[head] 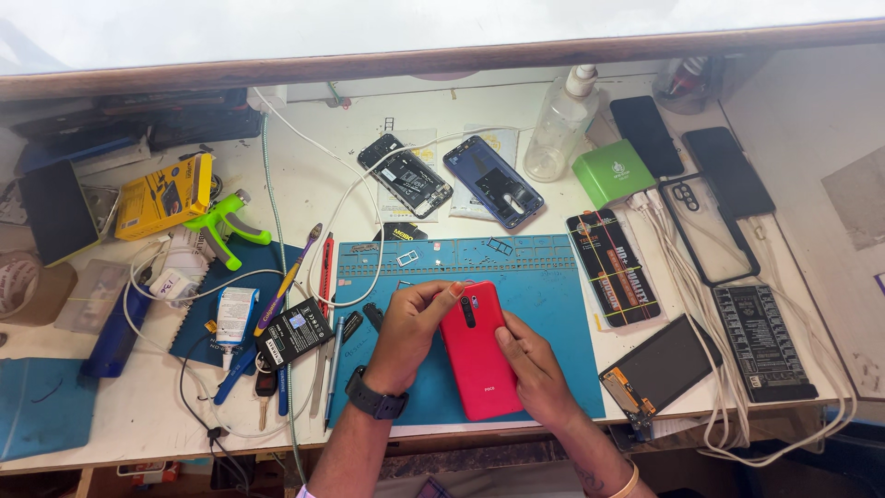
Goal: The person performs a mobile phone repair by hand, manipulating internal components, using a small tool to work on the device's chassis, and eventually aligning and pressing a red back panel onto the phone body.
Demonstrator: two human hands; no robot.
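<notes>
A red phone (477,355) lies back side up on the blue work mat (562,304), its camera strip towards the far end. My left hand (415,323), with a dark watch on the wrist, pinches the phone's upper left corner. My right hand (533,364) rests on the phone's right edge, thumb pressing its back. Both hands grip the same phone above the mat's near half.
Two opened phones (406,175) (493,182) lie beyond the mat. A clear bottle (560,124), green box (613,171), dark phones (728,171), a screen panel (659,369) and white cables (701,304) crowd the right. A battery (293,334), tools, glue tube and yellow box (164,195) sit left.
</notes>
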